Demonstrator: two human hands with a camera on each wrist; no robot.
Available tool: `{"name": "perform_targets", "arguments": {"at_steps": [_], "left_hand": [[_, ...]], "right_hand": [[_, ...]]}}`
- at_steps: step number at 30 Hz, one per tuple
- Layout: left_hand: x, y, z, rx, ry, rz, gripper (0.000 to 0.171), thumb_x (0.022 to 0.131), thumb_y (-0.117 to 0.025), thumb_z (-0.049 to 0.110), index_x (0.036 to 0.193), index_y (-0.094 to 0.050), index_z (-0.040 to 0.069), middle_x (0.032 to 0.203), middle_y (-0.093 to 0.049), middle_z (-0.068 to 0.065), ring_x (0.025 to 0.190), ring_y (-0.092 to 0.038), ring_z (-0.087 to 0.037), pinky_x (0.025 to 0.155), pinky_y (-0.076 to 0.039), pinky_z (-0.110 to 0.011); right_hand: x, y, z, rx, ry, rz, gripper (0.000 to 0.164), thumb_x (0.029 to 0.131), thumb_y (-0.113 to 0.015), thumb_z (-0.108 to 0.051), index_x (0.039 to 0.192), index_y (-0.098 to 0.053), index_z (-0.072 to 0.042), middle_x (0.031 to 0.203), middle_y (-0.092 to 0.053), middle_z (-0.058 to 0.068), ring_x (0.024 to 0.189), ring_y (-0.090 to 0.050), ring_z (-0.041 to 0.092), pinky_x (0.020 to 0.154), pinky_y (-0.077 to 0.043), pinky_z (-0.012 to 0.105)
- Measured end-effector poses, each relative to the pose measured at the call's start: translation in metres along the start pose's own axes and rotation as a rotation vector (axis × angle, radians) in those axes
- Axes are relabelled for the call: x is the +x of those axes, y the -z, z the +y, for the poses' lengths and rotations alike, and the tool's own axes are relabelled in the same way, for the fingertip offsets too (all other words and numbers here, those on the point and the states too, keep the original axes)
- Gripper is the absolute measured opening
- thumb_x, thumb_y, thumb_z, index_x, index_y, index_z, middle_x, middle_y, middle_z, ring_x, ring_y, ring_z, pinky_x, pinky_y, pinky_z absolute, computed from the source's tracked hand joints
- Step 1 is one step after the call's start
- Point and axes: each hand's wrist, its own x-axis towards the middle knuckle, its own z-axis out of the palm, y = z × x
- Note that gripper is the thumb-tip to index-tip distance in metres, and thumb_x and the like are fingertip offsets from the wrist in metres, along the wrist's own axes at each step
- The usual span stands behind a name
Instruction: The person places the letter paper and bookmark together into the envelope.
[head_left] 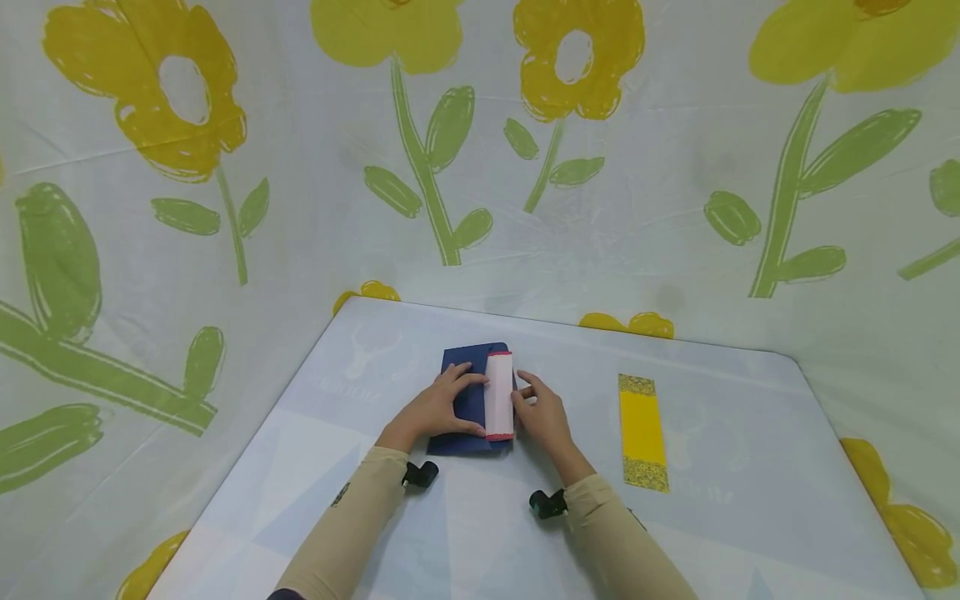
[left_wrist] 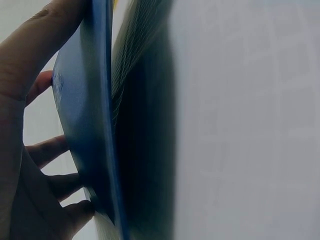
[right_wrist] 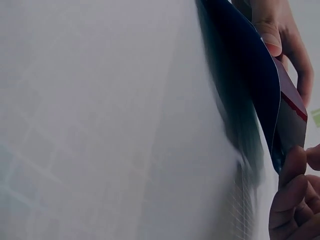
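A dark blue folded card or envelope lies on the table in the head view. Across its right side sits a pale pink paper band with red trim at both ends. My left hand presses on the blue piece with spread fingers, the thumb and index finger reaching the band's left edge. At the right edge, the curled fingers of my right hand pinch the band. In the right wrist view, the band curves over the blue edge, beside the right fingertips. The left wrist view shows the blue piece edge-on.
A yellow strip with patterned gold ends lies flat to the right of my right hand. The pale table meets a flower-printed cloth at the back and sides. A small black camera is worn on each wrist.
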Motion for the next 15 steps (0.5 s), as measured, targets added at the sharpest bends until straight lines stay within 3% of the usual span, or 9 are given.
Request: {"name": "perform_targets", "arguments": {"at_steps": [15], "left_hand": [[-0.0006,0.0017,0.0019,0.008,-0.005,-0.006,0.090,0.069,-0.082,0.071,0.147,-0.046,0.042,0.167,-0.024,-0.008,0.154,-0.011,-0.041,0.113,-0.030,-0.067]], "right_hand": [[-0.0005,-0.0024,-0.0029,-0.022,-0.001,-0.037,0.043,0.099,-0.065,-0.019,0.141,-0.060,-0.012,0.102,-0.066,0.008,0.056,-0.059,0.014,0.053,-0.050,0.028]]}}
